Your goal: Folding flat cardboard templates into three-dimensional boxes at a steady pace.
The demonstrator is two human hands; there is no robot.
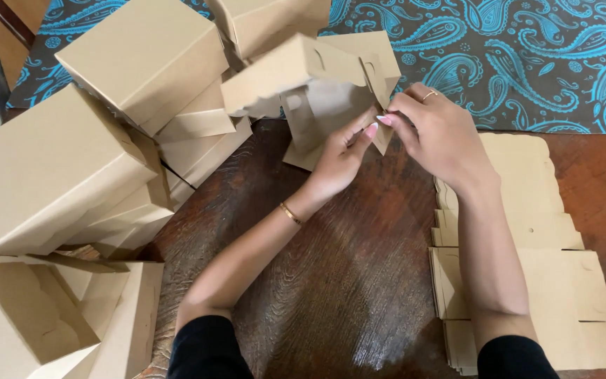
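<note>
Two hands engaged | left hand (pixel 338 158) and right hand (pixel 438 133) pinched together on half-folded cardboard box (pixel 317 91), held raised at far centre for flap tucking | flat blanks (pixel 527 281) stacked near right | finished boxes (pixel 71 154) piled left on wooden table (pixel 345 281)

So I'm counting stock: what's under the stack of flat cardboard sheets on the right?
The stack of flat brown cardboard sheets rests on the dark wooden table; anything beneath is covered.

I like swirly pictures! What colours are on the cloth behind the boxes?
The cloth is dark with bright turquoise paisley swirls, seen best in the head view.
</note>
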